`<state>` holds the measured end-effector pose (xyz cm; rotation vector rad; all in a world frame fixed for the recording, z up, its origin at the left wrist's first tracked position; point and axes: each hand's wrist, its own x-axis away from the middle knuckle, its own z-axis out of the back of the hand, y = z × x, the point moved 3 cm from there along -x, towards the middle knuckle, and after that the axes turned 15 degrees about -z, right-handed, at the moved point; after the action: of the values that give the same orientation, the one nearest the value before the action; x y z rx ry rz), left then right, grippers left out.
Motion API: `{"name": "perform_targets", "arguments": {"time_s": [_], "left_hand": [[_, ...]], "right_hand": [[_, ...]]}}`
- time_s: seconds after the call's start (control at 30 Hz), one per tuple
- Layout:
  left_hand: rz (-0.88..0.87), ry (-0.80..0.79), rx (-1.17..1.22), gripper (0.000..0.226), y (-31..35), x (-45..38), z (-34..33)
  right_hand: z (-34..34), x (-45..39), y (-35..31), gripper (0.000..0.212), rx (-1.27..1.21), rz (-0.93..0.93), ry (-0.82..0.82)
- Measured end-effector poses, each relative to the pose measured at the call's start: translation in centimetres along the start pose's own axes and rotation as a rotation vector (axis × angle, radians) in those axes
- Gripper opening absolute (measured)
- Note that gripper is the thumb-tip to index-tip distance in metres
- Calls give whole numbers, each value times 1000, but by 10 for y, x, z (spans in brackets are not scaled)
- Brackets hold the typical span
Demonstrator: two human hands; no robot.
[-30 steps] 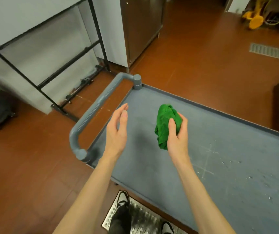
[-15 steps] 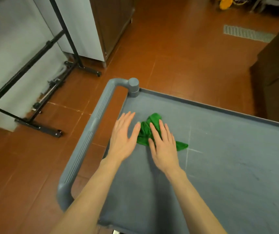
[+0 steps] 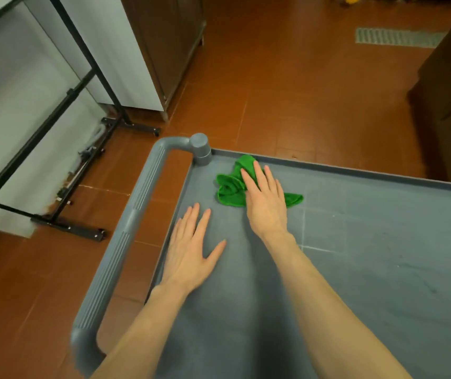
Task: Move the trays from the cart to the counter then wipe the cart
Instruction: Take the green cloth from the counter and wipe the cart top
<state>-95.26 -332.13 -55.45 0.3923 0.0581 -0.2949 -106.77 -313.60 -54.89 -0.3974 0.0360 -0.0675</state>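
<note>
**Trays gone, wiping under way**

No trays show on the cart (image 3: 355, 269); most of its top seems unwiped yet. The left hand (image 3: 188, 250) lies flat, fingers spread. The right hand (image 3: 266, 202) presses the green cloth (image 3: 229, 188), pushed up into the handle corner since a moment ago

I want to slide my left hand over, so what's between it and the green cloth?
In the head view, only bare grey cart top separates the left hand from the green cloth, which the right hand presses flat.
</note>
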Motion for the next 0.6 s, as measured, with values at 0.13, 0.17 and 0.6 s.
{"name": "perform_targets", "arguments": {"time_s": [0.13, 0.17, 0.6], "left_hand": [[25, -19, -86, 92, 8, -4, 0], [39, -29, -115, 92, 12, -6, 0], [-98, -188, -88, 86, 77, -80, -17]], "right_hand": [[25, 0, 63, 54, 22, -132, 94], [29, 2, 74, 53, 29, -157, 114], [83, 41, 202, 50, 18, -557, 350]]}}
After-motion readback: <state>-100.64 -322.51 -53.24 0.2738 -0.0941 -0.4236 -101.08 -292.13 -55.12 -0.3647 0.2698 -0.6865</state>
